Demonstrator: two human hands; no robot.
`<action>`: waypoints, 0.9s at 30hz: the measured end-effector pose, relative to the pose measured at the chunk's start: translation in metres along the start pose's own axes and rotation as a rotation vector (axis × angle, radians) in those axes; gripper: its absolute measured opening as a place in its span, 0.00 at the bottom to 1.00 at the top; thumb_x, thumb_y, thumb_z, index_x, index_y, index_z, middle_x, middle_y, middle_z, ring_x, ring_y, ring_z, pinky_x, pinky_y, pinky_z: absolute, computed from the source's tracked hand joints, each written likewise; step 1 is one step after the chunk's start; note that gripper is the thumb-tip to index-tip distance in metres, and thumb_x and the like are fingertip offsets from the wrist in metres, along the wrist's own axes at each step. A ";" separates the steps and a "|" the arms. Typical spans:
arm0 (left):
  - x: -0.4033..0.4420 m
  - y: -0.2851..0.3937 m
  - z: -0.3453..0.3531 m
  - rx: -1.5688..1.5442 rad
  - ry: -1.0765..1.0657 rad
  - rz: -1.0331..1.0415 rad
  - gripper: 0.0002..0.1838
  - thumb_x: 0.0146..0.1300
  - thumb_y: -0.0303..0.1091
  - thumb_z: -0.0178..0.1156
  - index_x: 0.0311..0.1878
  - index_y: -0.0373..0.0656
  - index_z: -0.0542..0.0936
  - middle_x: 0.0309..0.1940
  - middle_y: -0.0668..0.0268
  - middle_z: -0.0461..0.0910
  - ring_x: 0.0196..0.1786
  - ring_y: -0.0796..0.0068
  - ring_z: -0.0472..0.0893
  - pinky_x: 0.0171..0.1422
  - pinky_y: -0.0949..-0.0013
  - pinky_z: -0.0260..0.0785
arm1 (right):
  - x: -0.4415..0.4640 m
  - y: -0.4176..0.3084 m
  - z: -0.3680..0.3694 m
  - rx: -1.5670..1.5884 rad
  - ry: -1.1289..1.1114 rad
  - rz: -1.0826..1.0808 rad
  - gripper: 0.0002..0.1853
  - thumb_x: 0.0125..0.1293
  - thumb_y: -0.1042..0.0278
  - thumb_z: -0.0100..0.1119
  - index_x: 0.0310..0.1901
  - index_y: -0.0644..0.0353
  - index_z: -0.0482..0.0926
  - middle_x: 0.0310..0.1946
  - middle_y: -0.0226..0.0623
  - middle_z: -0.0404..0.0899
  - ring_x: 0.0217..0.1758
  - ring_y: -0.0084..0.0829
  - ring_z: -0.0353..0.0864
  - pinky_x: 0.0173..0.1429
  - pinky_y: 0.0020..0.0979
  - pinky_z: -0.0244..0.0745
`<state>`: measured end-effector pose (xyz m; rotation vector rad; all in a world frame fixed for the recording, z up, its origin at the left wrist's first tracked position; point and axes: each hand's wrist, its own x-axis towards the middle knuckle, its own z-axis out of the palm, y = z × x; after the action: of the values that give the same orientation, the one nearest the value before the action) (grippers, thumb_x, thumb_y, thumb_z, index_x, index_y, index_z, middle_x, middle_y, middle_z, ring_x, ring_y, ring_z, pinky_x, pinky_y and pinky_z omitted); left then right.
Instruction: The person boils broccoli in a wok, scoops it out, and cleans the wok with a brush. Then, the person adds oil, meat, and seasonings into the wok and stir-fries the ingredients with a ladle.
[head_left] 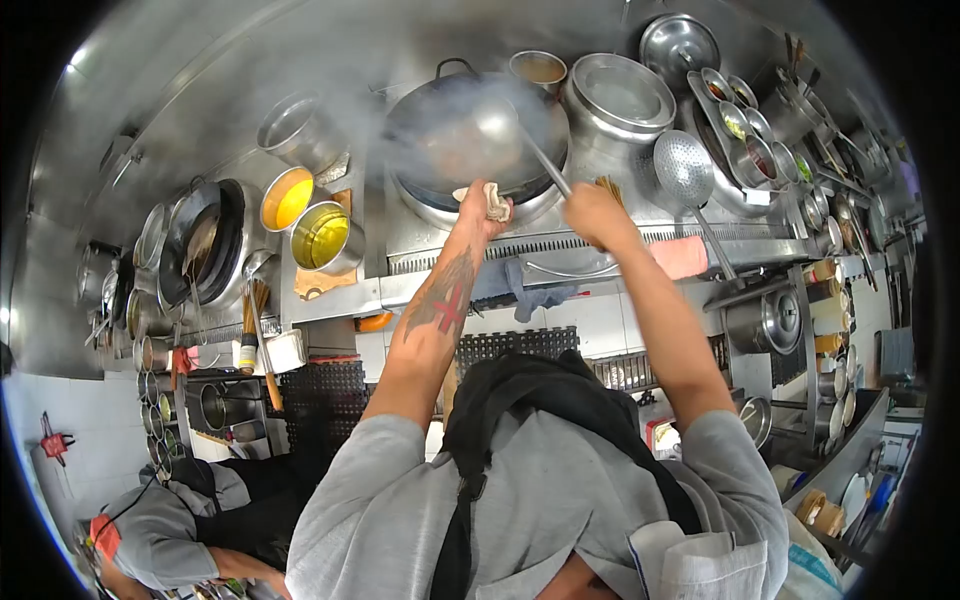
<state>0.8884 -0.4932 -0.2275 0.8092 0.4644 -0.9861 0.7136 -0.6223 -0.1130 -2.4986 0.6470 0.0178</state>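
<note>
A large dark wok (420, 160) sits on the burner in front of me, with steam or smoke blurring its inside. My left hand (490, 210) is closed around a folded pale cloth (497, 203) at the wok's near rim; whether a handle lies under the cloth is hidden. In a fist, my right hand (597, 215) grips the long handle of a metal ladle (543, 160). The ladle's bowl is inside the wok, partly veiled by the steam. What the wok contains cannot be made out.
A perforated skimmer (685, 170) lies right of my right hand. Left of the wok stand pots of yellow liquid (327, 238) and orange-yellow liquid (288, 200). A lidded pot (622, 95) and seasoning bowls (735, 122) are at right. Another person (180, 540) works at lower left.
</note>
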 end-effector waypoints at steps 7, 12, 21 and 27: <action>0.009 -0.004 -0.001 0.011 -0.054 0.004 0.11 0.68 0.44 0.48 0.38 0.49 0.74 0.31 0.63 0.73 0.30 0.69 0.75 0.29 0.66 0.69 | 0.003 0.012 -0.006 0.540 -0.298 0.207 0.14 0.65 0.69 0.53 0.46 0.70 0.78 0.36 0.61 0.83 0.36 0.46 0.87 0.35 0.44 0.81; 0.013 -0.003 -0.027 0.021 -0.076 -0.014 0.12 0.71 0.39 0.44 0.36 0.47 0.74 0.22 0.67 0.73 0.20 0.72 0.73 0.18 0.72 0.61 | -0.021 0.008 -0.032 -0.290 0.003 -0.069 0.19 0.62 0.75 0.51 0.54 0.67 0.75 0.45 0.64 0.80 0.48 0.58 0.82 0.54 0.50 0.76; -0.046 -0.027 -0.017 0.002 -0.030 0.018 0.09 0.72 0.38 0.45 0.38 0.48 0.73 0.25 0.65 0.75 0.21 0.71 0.74 0.20 0.71 0.68 | -0.023 -0.010 -0.055 -0.126 0.006 0.019 0.30 0.60 0.76 0.48 0.67 0.64 0.66 0.47 0.66 0.79 0.53 0.57 0.81 0.56 0.49 0.77; -0.007 -0.013 -0.006 -0.034 -0.050 0.094 0.10 0.72 0.38 0.44 0.40 0.45 0.71 0.26 0.66 0.73 0.22 0.72 0.73 0.18 0.71 0.59 | -0.032 -0.018 -0.029 0.247 -0.152 0.091 0.31 0.60 0.76 0.46 0.68 0.63 0.66 0.30 0.55 0.84 0.29 0.52 0.85 0.41 0.45 0.80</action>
<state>0.8735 -0.4888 -0.2316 0.7676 0.3956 -0.9071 0.6902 -0.6094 -0.0746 -2.2055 0.6564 0.1513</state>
